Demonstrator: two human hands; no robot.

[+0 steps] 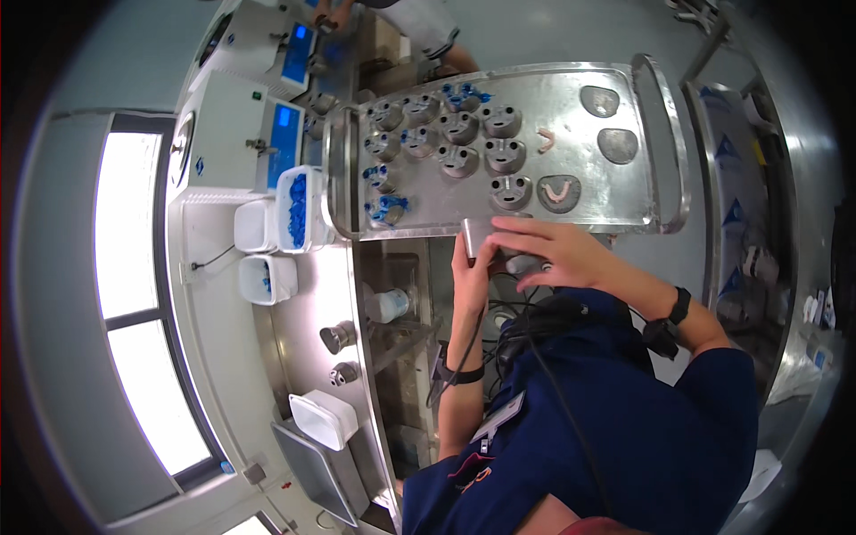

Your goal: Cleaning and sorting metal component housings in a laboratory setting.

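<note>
My left hand [470, 278] is closed round a metal denture flask [479, 234], held just off the near edge of the steel trolley [606, 187]. My right hand [562, 254] reaches across from the other side, fingers along the flask's upper edge and thumb lower down. Part of the flask is hidden behind the fingers. On the trolley stand several similar flasks [458, 160] with two dark holes each, some with blue material [388, 211] on them. To their right a pinkish denture shape [559, 190] rests on a rounded grey plate, with another denture piece [546, 141] beyond it.
Two more rounded plates [617, 146] lie at the trolley's right end. White tubs [303, 214], one full of blue pieces, stand left beside machines with blue panels [283, 134]. Another person's arm [459, 58] shows at the far side. A steel rack [713, 214] stands right.
</note>
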